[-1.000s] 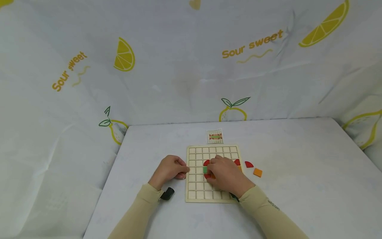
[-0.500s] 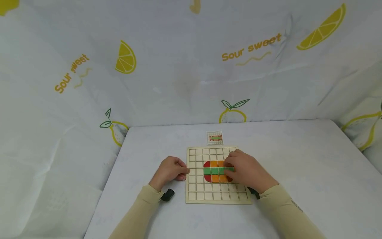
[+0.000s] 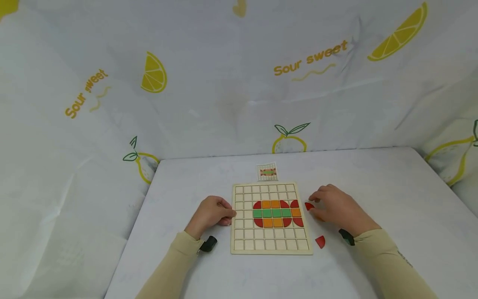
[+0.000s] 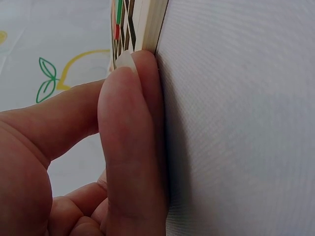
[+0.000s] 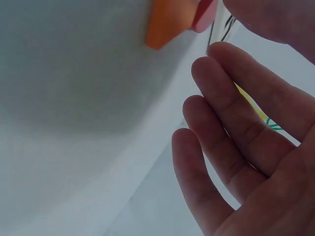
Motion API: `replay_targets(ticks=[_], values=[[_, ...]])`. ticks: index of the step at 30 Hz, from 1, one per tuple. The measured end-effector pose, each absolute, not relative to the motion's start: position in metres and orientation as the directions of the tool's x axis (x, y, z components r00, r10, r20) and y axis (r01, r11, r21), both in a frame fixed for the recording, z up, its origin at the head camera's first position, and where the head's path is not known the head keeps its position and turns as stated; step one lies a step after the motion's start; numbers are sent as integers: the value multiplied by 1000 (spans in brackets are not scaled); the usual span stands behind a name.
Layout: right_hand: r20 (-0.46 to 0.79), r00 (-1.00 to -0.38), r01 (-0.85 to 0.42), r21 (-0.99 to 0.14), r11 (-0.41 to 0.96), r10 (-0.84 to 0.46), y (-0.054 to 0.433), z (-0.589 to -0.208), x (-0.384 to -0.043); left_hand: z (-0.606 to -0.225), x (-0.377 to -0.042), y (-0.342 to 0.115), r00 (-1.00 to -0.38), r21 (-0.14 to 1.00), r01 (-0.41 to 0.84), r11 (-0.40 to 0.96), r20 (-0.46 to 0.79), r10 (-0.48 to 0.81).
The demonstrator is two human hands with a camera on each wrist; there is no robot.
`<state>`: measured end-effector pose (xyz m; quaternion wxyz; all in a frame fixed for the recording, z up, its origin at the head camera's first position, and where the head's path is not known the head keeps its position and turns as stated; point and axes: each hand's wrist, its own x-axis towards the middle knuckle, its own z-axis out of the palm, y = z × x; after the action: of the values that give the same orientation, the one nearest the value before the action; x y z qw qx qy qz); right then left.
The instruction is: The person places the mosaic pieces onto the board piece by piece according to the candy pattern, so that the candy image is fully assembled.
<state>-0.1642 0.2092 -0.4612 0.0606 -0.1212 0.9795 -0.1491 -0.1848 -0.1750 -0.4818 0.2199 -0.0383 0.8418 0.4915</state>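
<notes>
A wooden grid board [image 3: 269,245] lies flat, bearing a pattern of green squares [image 3: 271,213], orange squares and red quarter-circle tiles. At its left edge my left hand [image 3: 213,213] pinches the rim between thumb and finger; the left wrist view shows the thumb [image 4: 125,118] at the board's corner edge. My right hand [image 3: 341,209] is just right of the board, fingers bent loosely and apart, over a red quarter-circle tile [image 3: 308,206]. Beside that tile, an orange square tile [image 5: 170,22] shows in the right wrist view, mostly hidden by the hand in the head view.
Another loose red quarter-circle tile [image 3: 320,241] rests near the board's lower right. Behind the board lies a small pattern card [image 3: 267,172] with a similar design. White cloth printed with lemons [image 3: 289,144] hangs behind the white table [image 3: 194,174].
My right hand has moved from over the pattern to the right, off the board, uncovering the pattern and a loose red tile at lower right. My left hand stays at the board's left edge.
</notes>
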Motion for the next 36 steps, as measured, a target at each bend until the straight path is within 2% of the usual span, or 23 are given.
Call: replay_targets(ticks=[9,21,27,36], values=[[-101,-959,-217,-332,918,-264,208,-473,-170,-484,-184,-175,-900,818,-280,503,-406,157],[-76,-959,-225,-376,899,-272,201,-467,-178,-484,-184,-175,-902,818,-286,498,-406,149],[-64,-955,-239,-413,879,-289,172,-460,-186,-485,-184,-178,-900,816,-287,502,-409,150],[-12,-923,-338,-451,826,-384,117,-459,-196,-485,-185,-178,-900,821,-285,496,-407,157]])
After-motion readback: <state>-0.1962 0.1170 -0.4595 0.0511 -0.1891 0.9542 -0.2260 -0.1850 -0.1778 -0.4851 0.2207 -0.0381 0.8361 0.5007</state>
